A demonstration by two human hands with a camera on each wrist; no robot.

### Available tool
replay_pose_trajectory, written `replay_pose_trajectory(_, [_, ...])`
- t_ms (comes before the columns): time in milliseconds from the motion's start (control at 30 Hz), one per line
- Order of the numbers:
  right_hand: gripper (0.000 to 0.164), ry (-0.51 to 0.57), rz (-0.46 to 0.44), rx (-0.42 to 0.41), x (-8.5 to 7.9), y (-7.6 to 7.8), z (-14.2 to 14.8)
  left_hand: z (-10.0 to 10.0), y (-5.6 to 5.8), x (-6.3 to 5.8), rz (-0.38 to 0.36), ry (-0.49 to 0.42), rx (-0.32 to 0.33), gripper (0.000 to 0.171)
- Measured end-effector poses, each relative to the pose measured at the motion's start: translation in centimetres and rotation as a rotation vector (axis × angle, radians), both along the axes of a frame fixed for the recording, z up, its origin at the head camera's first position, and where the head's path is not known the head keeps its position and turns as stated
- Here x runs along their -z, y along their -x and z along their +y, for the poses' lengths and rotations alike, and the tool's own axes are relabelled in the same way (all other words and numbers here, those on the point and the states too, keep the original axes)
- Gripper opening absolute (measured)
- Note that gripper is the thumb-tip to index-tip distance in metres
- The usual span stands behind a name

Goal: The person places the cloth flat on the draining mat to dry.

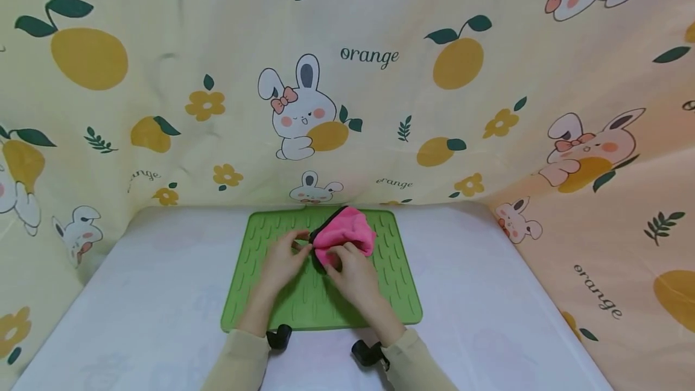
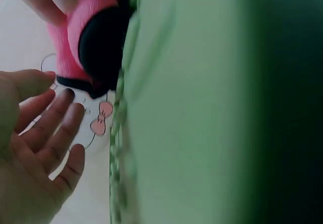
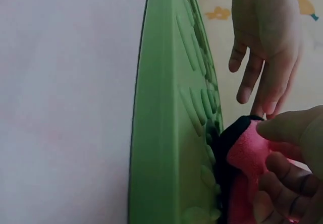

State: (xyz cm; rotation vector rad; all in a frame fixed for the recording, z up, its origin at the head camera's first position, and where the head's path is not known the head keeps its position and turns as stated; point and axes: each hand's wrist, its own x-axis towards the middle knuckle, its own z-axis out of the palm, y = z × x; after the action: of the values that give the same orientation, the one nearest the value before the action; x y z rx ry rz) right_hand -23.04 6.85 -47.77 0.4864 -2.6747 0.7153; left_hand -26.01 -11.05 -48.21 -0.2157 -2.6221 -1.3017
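Observation:
A soft pink cloth piece (image 1: 344,227) with black trim is bunched up over a green ribbed mat (image 1: 271,294). My right hand (image 1: 355,273) pinches the lower part of the cloth; in the right wrist view, its thumb lies on the pink fabric (image 3: 247,151) beside the black trim with the other fingers curled near it. At the black edge on the left is my left hand (image 1: 281,263), its fingertips right at the trim. The left wrist view has this hand (image 2: 38,148) with fingers loosely spread and the thumb tip close to the cloth's corner (image 2: 73,65).
The mat lies on a white table (image 1: 163,288), towards its far edge. Behind rises a cream curtain (image 1: 380,107) printed with rabbits and oranges, which continues along both sides. A black wrist device (image 1: 279,338) sits at the left cuff, and another (image 1: 367,353) at the right.

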Motion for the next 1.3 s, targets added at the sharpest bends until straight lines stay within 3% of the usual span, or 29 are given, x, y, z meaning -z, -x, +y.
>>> replay_pose_trajectory(433, [0.035,-0.028,-0.081,0.077,1.0,1.3,0.1,1.5,0.1,0.7,-0.014,-0.006,-0.001,0.030])
replay_pose_trajectory(833, [0.010,-0.059,-0.026,0.126,1.6,1.8,0.1,1.9,0.1,0.4,0.001,-0.048,-0.027,0.025])
replay_pose_trajectory(1067, [0.009,-0.033,0.030,0.046,0.5,1.9,1.0,1.5,0.1,-0.5,0.003,-0.139,-0.020,0.024])
replay_pose_trajectory(1300, [0.011,0.008,-0.010,-0.092,-0.7,2.1,2.7,0.2,-0.2,-1.7,0.051,-0.205,-0.063,0.026])
